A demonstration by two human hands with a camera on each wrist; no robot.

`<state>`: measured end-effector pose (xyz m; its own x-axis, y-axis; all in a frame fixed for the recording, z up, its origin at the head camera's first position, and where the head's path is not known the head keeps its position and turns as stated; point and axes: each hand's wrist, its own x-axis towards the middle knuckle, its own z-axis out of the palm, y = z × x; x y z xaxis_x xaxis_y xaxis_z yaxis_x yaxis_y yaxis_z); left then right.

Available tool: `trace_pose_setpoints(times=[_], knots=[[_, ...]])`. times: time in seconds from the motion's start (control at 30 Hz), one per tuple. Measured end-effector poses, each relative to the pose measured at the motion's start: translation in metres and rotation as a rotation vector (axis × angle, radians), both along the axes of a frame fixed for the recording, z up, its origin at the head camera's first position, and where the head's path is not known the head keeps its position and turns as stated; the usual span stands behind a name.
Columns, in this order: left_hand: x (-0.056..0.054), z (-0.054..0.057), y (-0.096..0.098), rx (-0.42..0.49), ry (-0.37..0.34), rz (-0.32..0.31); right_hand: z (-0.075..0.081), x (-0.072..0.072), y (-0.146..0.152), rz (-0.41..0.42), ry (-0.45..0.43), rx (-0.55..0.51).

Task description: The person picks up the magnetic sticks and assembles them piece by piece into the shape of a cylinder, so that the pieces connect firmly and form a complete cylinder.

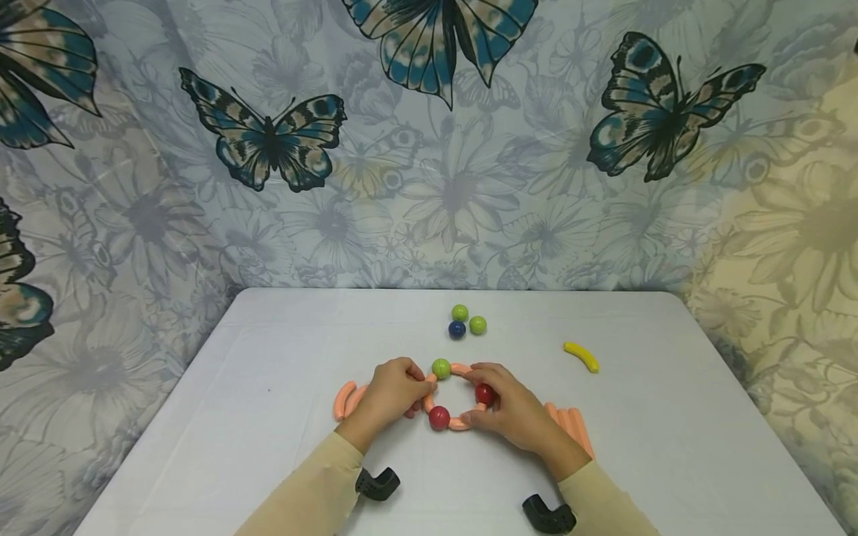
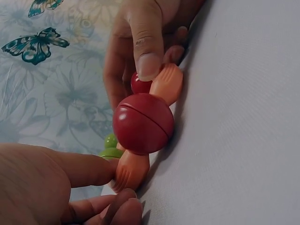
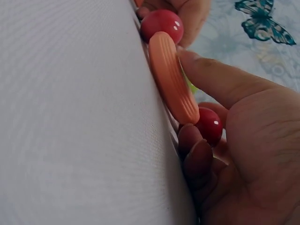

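Note:
Curved orange sticks and balls form a small ring on the table. A green ball (image 1: pixel 441 368) sits at its far side, one red ball (image 1: pixel 439 418) at the near left, another red ball (image 1: pixel 484 394) at the right. My left hand (image 1: pixel 395 391) pinches the left curved orange stick (image 2: pixel 132 169) beside the near red ball. With thumb and fingers, my right hand (image 1: pixel 512 409) holds the ring's right side, its thumb at the near curved orange stick (image 3: pixel 173 79). A third curved orange stick (image 1: pixel 459 368) lies at the far side. Fingers partly cover the right red ball.
Beyond the ring are two loose green balls (image 1: pixel 478 324) and a dark blue ball (image 1: pixel 456 330). A yellow curved stick (image 1: pixel 581 357) lies farther right. Curved orange sticks (image 1: pixel 345 400) lie by the left forearm, straight orange sticks (image 1: pixel 573 426) by the right. The white table (image 1: pixel 670 447) meets a butterfly-patterned backdrop.

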<state>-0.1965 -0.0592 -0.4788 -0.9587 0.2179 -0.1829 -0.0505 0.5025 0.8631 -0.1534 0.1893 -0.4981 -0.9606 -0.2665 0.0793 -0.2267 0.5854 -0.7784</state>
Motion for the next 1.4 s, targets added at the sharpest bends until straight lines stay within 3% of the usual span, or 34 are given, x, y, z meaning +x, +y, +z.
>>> trace_pose_setpoints(times=[0.2, 0.8, 0.97, 1.13, 1.27, 1.4], knots=[[0.001, 0.002, -0.002, -0.003, -0.006, 0.008, -0.003, -0.002, 0.001, -0.067, -0.050, -0.071], [0.003, 0.002, -0.004, -0.018, -0.002, -0.011, 0.001, -0.001, 0.000, -0.019, -0.026, -0.021], [0.007, 0.000, -0.007, -0.043, 0.031, -0.045, 0.000, 0.000, 0.000, -0.038, -0.029, -0.032], [0.014, 0.000, -0.009, -0.108, 0.109, -0.064, -0.001, -0.001, 0.000, -0.058, -0.026, -0.031], [0.023, 0.001, -0.010, -0.082, 0.173, -0.123, -0.001, -0.001, 0.000, -0.078, -0.044, -0.075], [0.032, -0.001, -0.008, -0.110, 0.239, -0.248, 0.002, 0.001, 0.000, -0.096, -0.071, -0.124]])
